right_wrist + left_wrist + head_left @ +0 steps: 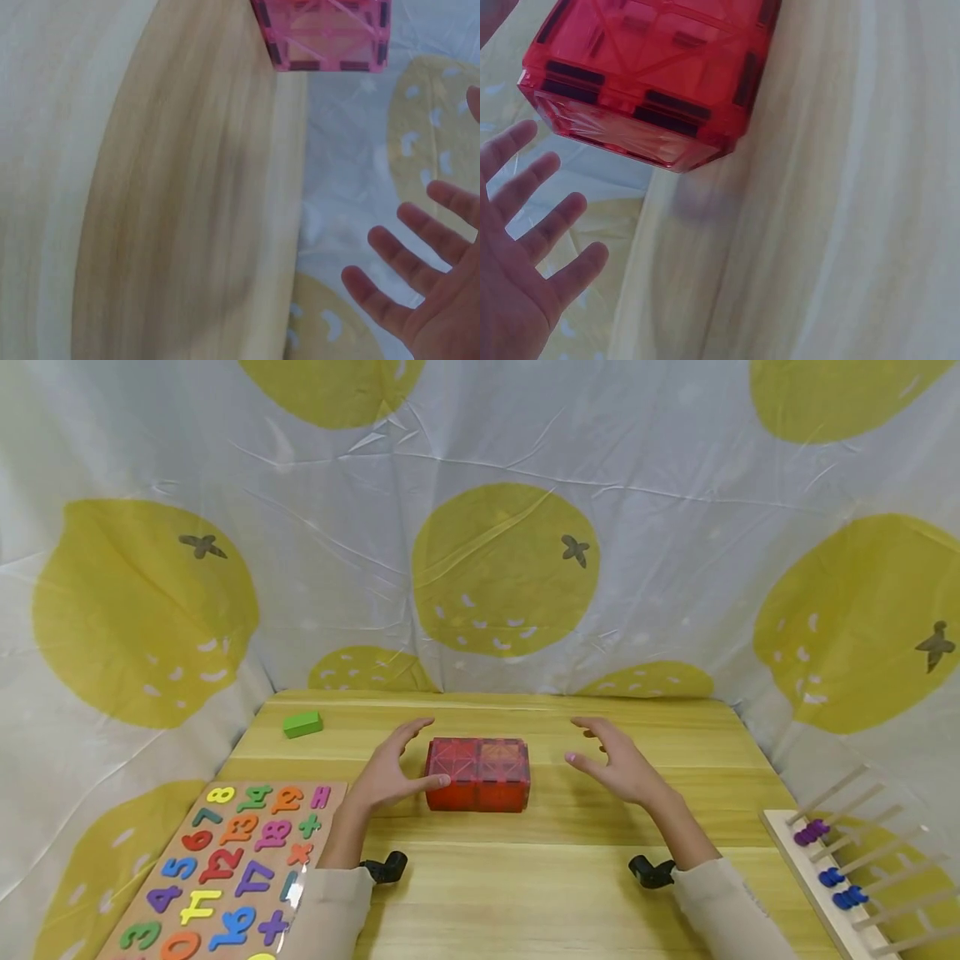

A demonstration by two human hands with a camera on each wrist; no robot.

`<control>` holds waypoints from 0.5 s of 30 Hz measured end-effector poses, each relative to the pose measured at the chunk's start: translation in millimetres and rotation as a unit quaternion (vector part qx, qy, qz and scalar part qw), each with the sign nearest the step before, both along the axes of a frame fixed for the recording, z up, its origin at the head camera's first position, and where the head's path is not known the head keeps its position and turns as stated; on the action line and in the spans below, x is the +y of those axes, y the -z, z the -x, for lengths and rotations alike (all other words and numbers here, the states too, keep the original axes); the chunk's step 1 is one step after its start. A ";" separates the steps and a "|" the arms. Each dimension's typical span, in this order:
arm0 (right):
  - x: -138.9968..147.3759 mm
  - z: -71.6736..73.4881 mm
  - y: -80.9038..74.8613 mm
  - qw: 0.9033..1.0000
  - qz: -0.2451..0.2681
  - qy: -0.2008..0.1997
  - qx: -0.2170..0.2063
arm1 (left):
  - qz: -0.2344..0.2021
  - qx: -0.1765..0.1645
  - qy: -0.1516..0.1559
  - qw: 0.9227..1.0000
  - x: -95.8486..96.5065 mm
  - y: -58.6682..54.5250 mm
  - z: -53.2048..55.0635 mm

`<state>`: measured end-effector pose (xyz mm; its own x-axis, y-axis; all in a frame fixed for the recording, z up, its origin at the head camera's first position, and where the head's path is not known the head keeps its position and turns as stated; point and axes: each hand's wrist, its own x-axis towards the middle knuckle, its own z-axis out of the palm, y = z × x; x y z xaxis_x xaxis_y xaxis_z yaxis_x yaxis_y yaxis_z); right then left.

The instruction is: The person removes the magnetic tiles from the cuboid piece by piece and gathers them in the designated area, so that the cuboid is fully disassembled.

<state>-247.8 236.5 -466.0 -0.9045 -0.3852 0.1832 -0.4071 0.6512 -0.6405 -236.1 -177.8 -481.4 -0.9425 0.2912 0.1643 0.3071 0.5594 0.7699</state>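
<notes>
A red translucent box of magnetic tiles (477,772) sits at the middle of the wooden table, two tiles wide, with dark magnet strips along its edges. My left hand (388,770) is at its left side with fingers spread, the thumb overlapping the box's front left corner in the head view. In the left wrist view the fingers of the left hand (525,225) are apart from the box's end (630,124). Off to the right of the box, my right hand (617,762) hovers with fingers spread and holds nothing. The right wrist view shows that hand (435,277) well away from the box (326,37).
A board of coloured numbers and signs (225,868) lies at the left front. Behind it is a green block (303,724). At the right edge stands a wooden peg rack (806,868) with purple and blue beads. A lemon-print curtain (510,435) surrounds the table.
</notes>
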 end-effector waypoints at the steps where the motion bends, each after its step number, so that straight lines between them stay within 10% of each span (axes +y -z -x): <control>1: -1.0 -0.9 0.8 1.000 0.005 -0.001 -0.002 | 0.001 -0.002 -0.001 1.000 0.3 1.3 -0.3; 15: -27.0 -10.2 10.8 0.999 0.039 -0.028 -0.023 | -0.047 -0.010 0.028 0.998 5.1 19.4 -0.3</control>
<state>-237.6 209.5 -476.8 -0.8899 -0.4221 0.1731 -0.4104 0.5747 -0.7080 -235.9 -172.7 -500.8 -0.9282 0.3280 0.1755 0.3206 0.4660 0.8247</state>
